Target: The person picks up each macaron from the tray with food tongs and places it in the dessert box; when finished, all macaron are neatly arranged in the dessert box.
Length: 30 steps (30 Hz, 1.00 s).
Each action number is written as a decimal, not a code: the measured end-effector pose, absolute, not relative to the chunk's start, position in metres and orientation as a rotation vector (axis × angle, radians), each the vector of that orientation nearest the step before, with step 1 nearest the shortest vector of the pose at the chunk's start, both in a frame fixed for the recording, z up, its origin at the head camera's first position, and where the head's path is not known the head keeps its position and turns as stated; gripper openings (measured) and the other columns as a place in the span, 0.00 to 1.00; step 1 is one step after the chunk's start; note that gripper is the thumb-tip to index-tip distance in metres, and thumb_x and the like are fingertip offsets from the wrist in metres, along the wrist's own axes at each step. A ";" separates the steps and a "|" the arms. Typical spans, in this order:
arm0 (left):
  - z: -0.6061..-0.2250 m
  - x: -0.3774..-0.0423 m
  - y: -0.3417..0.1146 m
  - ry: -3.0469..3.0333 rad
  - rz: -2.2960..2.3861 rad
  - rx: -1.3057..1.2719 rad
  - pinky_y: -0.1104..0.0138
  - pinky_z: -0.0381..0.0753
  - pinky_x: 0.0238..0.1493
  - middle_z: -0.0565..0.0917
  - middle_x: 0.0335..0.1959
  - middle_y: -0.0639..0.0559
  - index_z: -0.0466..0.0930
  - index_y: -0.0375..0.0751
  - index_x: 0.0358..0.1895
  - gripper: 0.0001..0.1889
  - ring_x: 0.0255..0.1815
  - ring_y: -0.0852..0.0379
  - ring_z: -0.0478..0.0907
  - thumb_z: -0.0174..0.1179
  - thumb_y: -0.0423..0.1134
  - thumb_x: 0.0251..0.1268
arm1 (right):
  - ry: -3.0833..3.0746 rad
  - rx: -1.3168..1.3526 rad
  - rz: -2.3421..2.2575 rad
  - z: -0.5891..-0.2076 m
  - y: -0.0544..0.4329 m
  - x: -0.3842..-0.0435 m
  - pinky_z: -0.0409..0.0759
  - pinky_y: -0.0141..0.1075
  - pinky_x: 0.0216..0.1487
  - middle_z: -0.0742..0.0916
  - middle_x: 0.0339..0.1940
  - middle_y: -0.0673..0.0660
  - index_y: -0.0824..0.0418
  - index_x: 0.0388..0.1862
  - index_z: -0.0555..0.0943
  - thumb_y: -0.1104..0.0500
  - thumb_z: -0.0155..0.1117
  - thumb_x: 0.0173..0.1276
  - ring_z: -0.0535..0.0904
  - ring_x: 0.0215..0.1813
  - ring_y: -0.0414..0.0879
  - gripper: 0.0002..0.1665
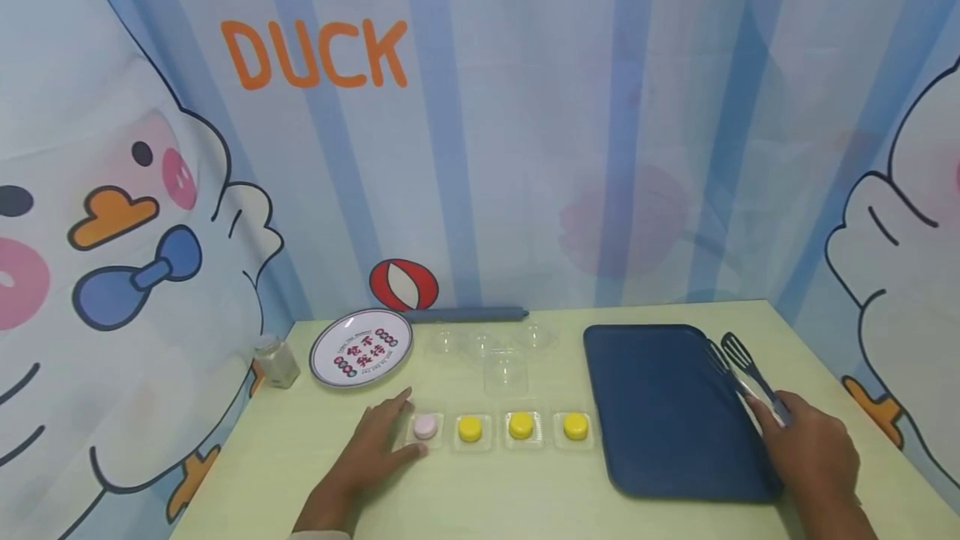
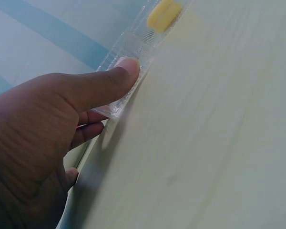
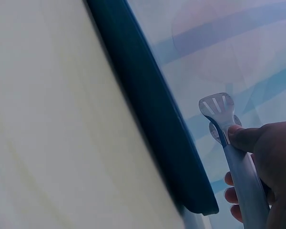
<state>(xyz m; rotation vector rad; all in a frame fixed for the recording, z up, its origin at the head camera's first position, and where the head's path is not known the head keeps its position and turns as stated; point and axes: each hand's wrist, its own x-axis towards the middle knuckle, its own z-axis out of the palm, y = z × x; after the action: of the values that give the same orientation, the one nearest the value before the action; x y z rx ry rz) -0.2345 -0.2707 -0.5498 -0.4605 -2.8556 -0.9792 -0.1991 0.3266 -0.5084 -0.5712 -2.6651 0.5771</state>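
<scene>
My left hand (image 1: pixel 375 447) is spread at the leftmost clear plastic box (image 1: pixel 413 441), thumb by its near side and fingers by its far left corner. Inside that box sits a pale pink macaron (image 1: pixel 425 426). The thumb (image 2: pixel 107 86) overlaps the box in the left wrist view and hides most of the macaron. Three more boxes to the right each hold a yellow macaron (image 1: pixel 470 428). My right hand (image 1: pixel 813 452) grips slotted metal tongs (image 1: pixel 761 377) over the right edge of a dark blue tray (image 1: pixel 675 415); their slotted heads (image 3: pixel 218 106) point away from the hand.
Behind the boxes lie several clear plastic lids (image 1: pixel 506 373). A white printed plate (image 1: pixel 362 348) and a small shaker-like jar (image 1: pixel 277 361) stand at the back left. A long grey-blue rod (image 1: pixel 467 315) lies along the back edge, before a duck-print curtain (image 1: pixel 525 123).
</scene>
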 end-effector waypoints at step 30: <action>-0.549 -0.233 -0.271 -2.845 -0.945 -0.478 0.30 0.51 0.87 0.83 0.71 0.39 0.64 0.35 0.84 0.49 0.80 0.33 0.73 0.77 0.52 0.66 | -2.704 -0.803 0.713 -0.519 0.347 -0.202 0.77 0.49 0.26 0.90 0.43 0.76 0.76 0.56 0.82 0.50 0.69 0.77 0.87 0.37 0.66 0.28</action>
<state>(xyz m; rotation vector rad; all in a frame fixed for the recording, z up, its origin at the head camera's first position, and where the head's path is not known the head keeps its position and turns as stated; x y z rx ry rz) -0.2333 -0.2709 -0.5491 -0.4775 -2.8450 -0.9455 -0.2017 0.3469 -0.5192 -0.8031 -2.7035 0.7130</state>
